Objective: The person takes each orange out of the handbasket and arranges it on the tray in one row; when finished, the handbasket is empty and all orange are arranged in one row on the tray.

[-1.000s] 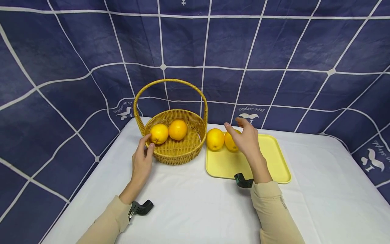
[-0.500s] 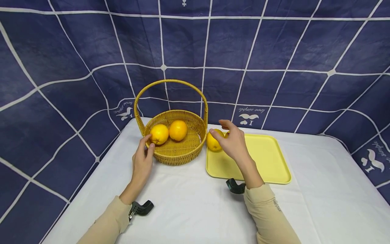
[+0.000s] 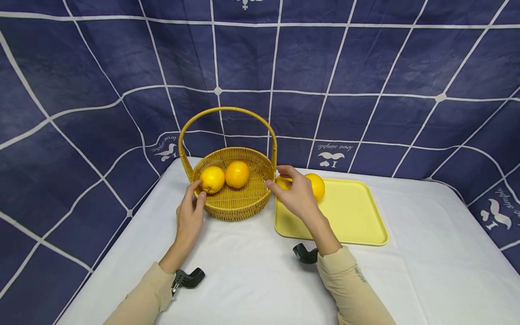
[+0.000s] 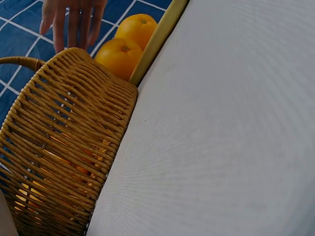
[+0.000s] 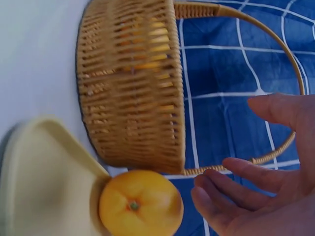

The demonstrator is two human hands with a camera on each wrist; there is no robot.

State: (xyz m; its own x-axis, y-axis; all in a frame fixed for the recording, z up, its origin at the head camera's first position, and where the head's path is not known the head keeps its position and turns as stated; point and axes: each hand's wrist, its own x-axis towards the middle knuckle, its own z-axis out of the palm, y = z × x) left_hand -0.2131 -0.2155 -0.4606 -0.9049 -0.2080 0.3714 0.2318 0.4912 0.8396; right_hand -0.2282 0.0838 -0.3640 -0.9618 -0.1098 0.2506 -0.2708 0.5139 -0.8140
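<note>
A wicker basket with a tall hoop handle holds two oranges, the left orange and the right orange. My left hand grips the basket's left front rim, its fingertips close to the left orange. Over the tray's left end hovers my right hand, fingers spread and loosely bent around nothing, fingertips near the basket's right rim. Beneath it, partly hidden, sits a third orange beside the basket. Another orange rests just right of that hand.
The yellow tray bears the two outer oranges at its left end, close against the basket. A white cloth covers the table. Behind hangs a blue curtain with white grid lines.
My right hand has moved left across the tray, from over the right-hand orange to over the left-hand one, uncovering the former. My left hand stays on the basket rim.
</note>
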